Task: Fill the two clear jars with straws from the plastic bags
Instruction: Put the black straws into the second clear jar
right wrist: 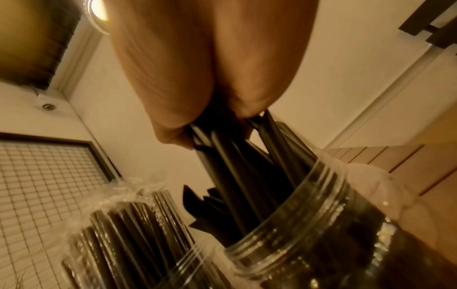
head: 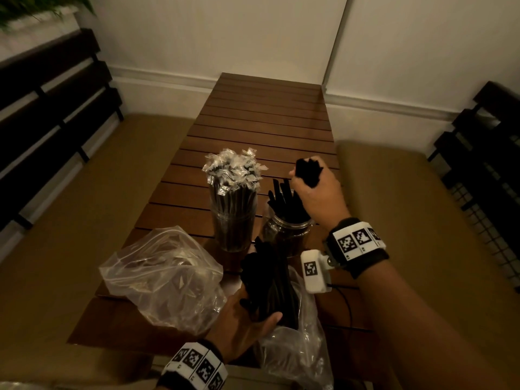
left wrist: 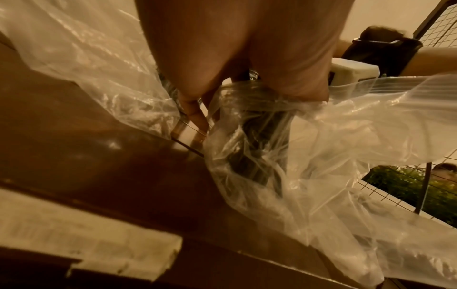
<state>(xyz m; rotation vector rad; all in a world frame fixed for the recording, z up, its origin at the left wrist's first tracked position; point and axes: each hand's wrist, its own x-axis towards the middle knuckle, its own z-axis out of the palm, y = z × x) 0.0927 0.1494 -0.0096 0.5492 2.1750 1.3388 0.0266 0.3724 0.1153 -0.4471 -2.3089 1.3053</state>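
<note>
While two hands grip straws, two jars stand.

Left clear jar: upright on the slatted worktop, packed full with black straws in clear wrappers, their crinkled wrapper ends fanning out above the rim

Right clear jar: upright, just beside the first, threaded neck, part-filled with bare black straws leaning at mixed angles; one bunch stands in its mouth, gripped at the top

Plastic bag, left: clear, crumpled, lying on the worktop in front of the jars; contents cannot be made out

Plastic bag, right: clear, at the near worktop edge, mouth open, a bundle of black straws protruding toward the jars
</note>
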